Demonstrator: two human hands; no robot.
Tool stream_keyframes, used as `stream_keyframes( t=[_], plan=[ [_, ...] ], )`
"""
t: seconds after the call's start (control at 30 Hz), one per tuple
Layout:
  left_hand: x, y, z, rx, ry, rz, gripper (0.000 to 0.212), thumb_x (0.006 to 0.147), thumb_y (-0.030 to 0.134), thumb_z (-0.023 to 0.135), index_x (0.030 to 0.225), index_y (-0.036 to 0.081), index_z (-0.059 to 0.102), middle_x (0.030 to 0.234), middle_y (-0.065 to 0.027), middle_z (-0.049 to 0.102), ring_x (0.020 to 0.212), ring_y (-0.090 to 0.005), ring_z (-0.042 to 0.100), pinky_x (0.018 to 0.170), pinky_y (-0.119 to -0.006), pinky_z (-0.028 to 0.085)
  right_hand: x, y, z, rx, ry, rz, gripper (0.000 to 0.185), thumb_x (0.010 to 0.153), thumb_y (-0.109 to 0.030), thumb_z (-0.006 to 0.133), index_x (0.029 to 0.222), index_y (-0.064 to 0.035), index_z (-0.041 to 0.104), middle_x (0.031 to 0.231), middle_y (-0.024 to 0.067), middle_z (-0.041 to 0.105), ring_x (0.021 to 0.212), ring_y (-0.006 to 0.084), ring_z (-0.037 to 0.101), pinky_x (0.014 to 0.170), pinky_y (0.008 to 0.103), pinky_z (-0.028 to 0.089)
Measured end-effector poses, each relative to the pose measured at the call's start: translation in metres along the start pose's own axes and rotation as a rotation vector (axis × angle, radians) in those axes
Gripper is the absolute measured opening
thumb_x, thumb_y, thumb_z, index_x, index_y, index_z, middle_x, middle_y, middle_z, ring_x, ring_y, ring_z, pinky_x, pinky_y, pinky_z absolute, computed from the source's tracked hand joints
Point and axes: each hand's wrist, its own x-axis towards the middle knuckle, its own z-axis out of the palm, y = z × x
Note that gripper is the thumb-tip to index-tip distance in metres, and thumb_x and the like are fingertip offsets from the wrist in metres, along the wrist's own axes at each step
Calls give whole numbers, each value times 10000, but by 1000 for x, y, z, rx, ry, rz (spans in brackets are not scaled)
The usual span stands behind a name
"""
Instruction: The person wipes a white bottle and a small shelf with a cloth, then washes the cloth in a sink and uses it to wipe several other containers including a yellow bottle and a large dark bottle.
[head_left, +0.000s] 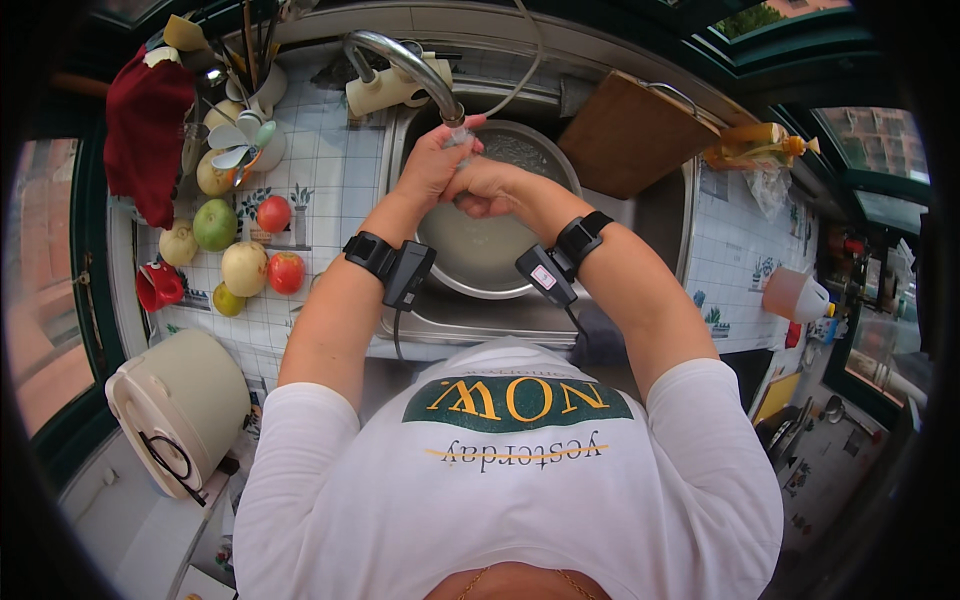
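Beneath the curved metal tap (409, 56), my left hand (435, 161) and my right hand (487, 184) are together, overlapping under the water stream. The right hand is curled, with its fingers bent inward. Water and the overlap hide parts of both hands, so whether something small lies between them is unclear. Below them, a round metal basin (480, 251) holds cloudy water and stands in the stainless steel sink (652, 240). Each forearm wears a black strap with a small device.
A wooden cutting board (637, 135) leans at the sink's right side, near a yellow bottle (750, 148). On the left counter are tomatoes (286, 272), a green round fruit (214, 224), a red mug (159, 286) and a utensil holder (266, 146). A thin white hose (536, 56) hangs towards the basin.
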Motion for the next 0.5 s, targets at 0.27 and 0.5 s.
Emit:
stream_keyframes(
  t=[0.27, 0.5],
  plan=[
    [12, -14, 13, 267, 263, 84, 212, 941, 221, 531, 1002, 53, 647, 669, 11, 505, 615, -82, 471, 584, -237, 392, 13, 12, -4, -329, 124, -147, 254, 697, 9, 634, 904, -104, 540, 594, 36, 492, 434, 153, 452, 356, 297, 314],
    [16, -15, -4, -188, 315, -244, 323, 940, 315, 513, 870, 15, 612, 610, 2, 487, 547, -107, 442, 534, -241, 378, 11, 26, -5, -1075, 460, -382, 571, 675, -120, 740, 1175, -20, 481, 930, 202, 616, 824, 275, 653, 619, 357, 544]
  ],
)
